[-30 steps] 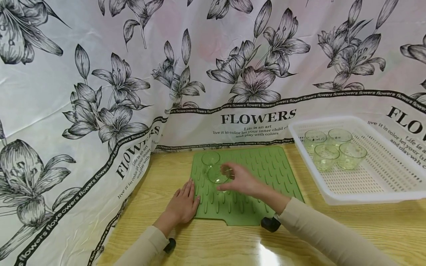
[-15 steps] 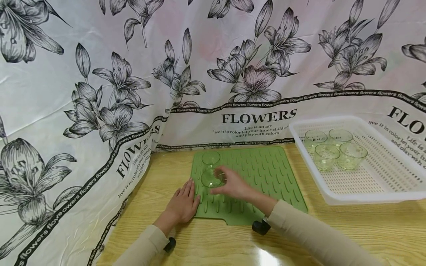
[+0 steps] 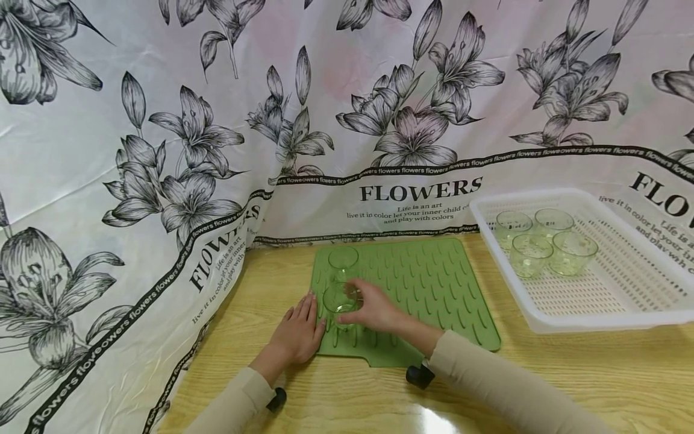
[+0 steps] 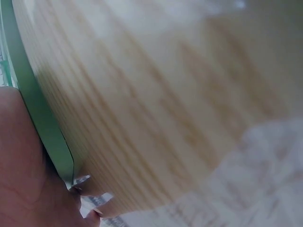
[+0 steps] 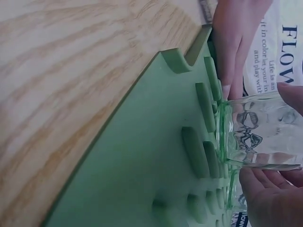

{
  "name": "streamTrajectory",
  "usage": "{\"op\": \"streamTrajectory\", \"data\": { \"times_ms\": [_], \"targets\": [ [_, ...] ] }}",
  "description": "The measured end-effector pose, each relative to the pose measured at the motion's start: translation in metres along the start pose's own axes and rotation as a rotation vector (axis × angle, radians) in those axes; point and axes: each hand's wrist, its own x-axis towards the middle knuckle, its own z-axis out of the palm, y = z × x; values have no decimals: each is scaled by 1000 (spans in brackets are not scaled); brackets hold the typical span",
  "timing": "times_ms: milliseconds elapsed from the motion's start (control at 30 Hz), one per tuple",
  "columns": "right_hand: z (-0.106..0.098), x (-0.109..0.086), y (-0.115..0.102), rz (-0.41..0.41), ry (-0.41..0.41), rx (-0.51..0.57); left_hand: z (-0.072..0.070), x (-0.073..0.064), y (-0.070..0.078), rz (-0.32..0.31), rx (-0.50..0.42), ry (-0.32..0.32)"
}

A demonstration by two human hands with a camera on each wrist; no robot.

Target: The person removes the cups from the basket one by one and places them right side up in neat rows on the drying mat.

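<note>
A clear drinking glass (image 3: 337, 299) is held between the thumb and fingers of my right hand (image 3: 376, 307), over the left part of the green ridged mat (image 3: 417, 283). In the right wrist view, the base of this glass (image 5: 258, 130) is at the mat's ridges, thumb on one side and fingers on the other. Just behind it on the mat stands a second clear glass (image 3: 344, 258). My left hand (image 3: 298, 331) lies with straight fingers along the mat's left edge, touching it. The left wrist view shows only part of that hand (image 4: 21, 156) beside the mat's edge.
To the right, a white perforated plastic basket (image 3: 542, 322) holds several clear glasses (image 3: 531, 256) grouped at its left side. The wooden table (image 3: 347, 398) runs along the front. A flower-printed cloth (image 3: 303, 208) hangs behind and at the left.
My right hand has moved left and slightly toward the front with the glass, lining it up in front of the second glass. The left hand has stayed where it was.
</note>
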Motion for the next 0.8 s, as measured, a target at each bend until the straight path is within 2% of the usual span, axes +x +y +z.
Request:
{"op": "streamTrajectory", "data": {
  "times_ms": [167,600,800],
  "targets": [
    [2,2,3,-6,6,17,2,0,-1,3,-9,4],
    [2,5,3,-6,5,16,-2,-1,2,1,-10,13],
    [3,3,1,0,5,3,5,2,-1,-3,2,11]
  ]
}}
